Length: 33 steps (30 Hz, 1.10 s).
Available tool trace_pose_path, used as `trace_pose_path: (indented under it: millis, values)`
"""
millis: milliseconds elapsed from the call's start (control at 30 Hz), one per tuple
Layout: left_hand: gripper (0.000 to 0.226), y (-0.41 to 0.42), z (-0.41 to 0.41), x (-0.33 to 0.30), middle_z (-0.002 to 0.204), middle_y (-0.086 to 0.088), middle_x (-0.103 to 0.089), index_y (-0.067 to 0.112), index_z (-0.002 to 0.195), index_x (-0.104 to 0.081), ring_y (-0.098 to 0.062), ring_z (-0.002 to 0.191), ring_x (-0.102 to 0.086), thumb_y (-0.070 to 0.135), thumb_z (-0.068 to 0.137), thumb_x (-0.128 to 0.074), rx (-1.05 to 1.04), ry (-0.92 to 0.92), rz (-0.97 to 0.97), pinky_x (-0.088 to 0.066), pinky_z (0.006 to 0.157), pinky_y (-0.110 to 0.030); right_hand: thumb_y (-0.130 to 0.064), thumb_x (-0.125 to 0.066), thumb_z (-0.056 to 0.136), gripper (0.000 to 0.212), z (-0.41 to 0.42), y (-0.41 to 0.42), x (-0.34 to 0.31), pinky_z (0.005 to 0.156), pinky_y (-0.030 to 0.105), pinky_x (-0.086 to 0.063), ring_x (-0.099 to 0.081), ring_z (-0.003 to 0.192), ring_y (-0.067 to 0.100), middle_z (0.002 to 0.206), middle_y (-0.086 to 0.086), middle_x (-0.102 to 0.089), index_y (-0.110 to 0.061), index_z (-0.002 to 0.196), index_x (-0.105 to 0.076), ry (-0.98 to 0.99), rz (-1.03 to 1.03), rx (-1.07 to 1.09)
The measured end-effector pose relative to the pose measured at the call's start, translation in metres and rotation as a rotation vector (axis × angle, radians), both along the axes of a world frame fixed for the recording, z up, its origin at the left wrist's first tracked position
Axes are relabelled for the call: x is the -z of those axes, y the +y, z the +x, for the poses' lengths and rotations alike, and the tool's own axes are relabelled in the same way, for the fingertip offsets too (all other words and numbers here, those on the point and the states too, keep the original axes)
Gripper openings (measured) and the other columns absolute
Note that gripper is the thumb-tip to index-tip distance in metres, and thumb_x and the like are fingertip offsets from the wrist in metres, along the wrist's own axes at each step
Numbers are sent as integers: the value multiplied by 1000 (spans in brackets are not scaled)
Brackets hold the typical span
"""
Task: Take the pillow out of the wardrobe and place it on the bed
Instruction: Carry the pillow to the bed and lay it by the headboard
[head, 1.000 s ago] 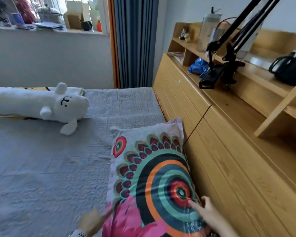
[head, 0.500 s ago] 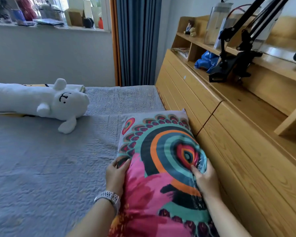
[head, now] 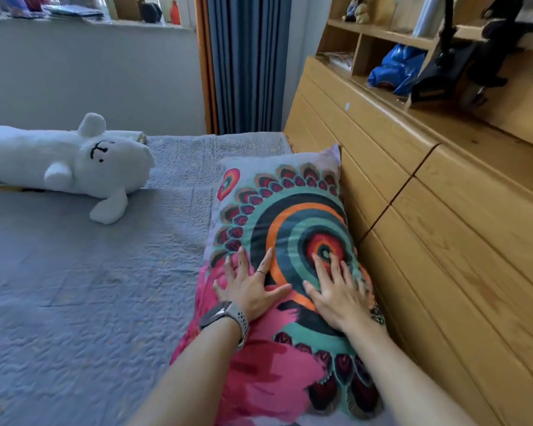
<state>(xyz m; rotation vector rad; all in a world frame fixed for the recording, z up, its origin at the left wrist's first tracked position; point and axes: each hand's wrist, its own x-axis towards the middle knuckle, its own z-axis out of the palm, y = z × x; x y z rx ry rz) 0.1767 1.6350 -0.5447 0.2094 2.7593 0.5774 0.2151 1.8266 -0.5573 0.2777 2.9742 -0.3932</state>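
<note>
The pillow, printed with teal, orange and pink rings, lies flat on the bed's grey quilt, its right edge against the wooden headboard. My left hand, with a watch on the wrist, rests palm down on the pillow's middle, fingers spread. Beside it, over the ring pattern's centre, my right hand also presses flat with its fingers apart. Neither hand grips the fabric.
A long white plush animal lies across the bed at the left. The wooden headboard unit runs along the right, with shelves holding a blue bag and a black clamp stand. Blue curtains hang at the back.
My hands have moved from gripping the pillow's two sides to lying flat on its top. The pillow has settled flat against the headboard.
</note>
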Motion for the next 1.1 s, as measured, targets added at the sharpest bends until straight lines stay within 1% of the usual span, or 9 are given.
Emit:
trace_pose_path:
  millis: [233, 367, 500, 600, 767, 833, 933, 1033, 1100]
  values:
    - [85, -4, -7, 11, 159, 3, 23, 70, 128, 19, -35, 145, 17, 88, 65, -35, 40, -23, 57, -9, 107, -70, -70, -22, 85, 71, 0, 8, 7, 116, 55, -7, 0, 150, 21, 164, -4, 6, -51, 146, 9, -8, -14, 9]
    - [87, -43, 3, 22, 161, -3, 16, 65, 128, 24, -34, 147, 10, 88, 66, -32, -84, 83, 134, -3, 117, -57, -75, -22, 81, 72, 8, 11, 6, 115, 57, -9, 0, 150, 25, 164, -5, 6, -57, 142, 13, 22, -53, 61]
    - [106, -66, 21, 29, 157, -10, -27, 53, 143, 12, -40, 141, -26, 82, 63, -52, -263, -80, 389, -24, 115, -49, -92, -26, 62, 92, 19, 25, 9, 113, 60, -17, -8, 147, 34, 163, 0, 4, -60, 139, 14, -37, -211, 261]
    - [99, -55, 24, 26, 146, -7, -48, 46, 148, 0, -38, 124, -52, 69, 73, -60, -275, -58, 442, -40, 99, -37, -89, -44, 60, 102, 22, 39, 6, 109, 53, -32, -36, 136, 39, 158, 12, -23, -58, 143, 5, -113, -444, 405]
    - [95, -53, 30, 17, 142, -6, -52, 40, 148, -17, -34, 123, -53, 62, 71, -68, -312, -36, 534, -39, 100, -34, -70, -62, 70, 88, 24, 43, -11, 97, 42, -46, -57, 116, 31, 133, 3, -59, -46, 145, -22, -63, -543, 348]
    - [99, -61, 32, 14, 141, -7, -53, 38, 148, -17, -32, 122, -53, 69, 67, -66, -256, -102, 483, -38, 100, -34, -69, -64, 69, 89, 29, 49, -19, 96, 40, -47, -58, 115, 29, 131, 3, -61, -43, 144, -26, -108, -504, 327]
    - [102, -68, 5, -3, 139, -17, -52, 28, 150, -5, -36, 118, -56, 80, 71, -46, -43, -218, 137, -42, 98, -36, -73, -58, 72, 95, 18, 59, -38, 103, 44, -42, -47, 128, 34, 147, 11, -43, -35, 150, -19, -342, -295, 253]
    - [85, -51, -57, -46, 150, -24, -35, 34, 149, -3, -45, 125, -47, 78, 80, -24, -55, 76, -82, -40, 102, -54, -68, -51, 79, 83, -23, 43, -61, 109, 53, -34, -32, 137, 38, 152, 16, -26, -27, 147, -29, -11, -177, 204]
    - [74, -33, -95, -80, 161, -12, -8, 47, 146, -6, -50, 139, -22, 78, 81, -22, -100, 240, -93, -23, 108, -63, -63, -45, 84, 73, -55, 16, -67, 111, 49, -30, -29, 138, 35, 154, 13, -28, -27, 146, -33, 233, -97, 92]
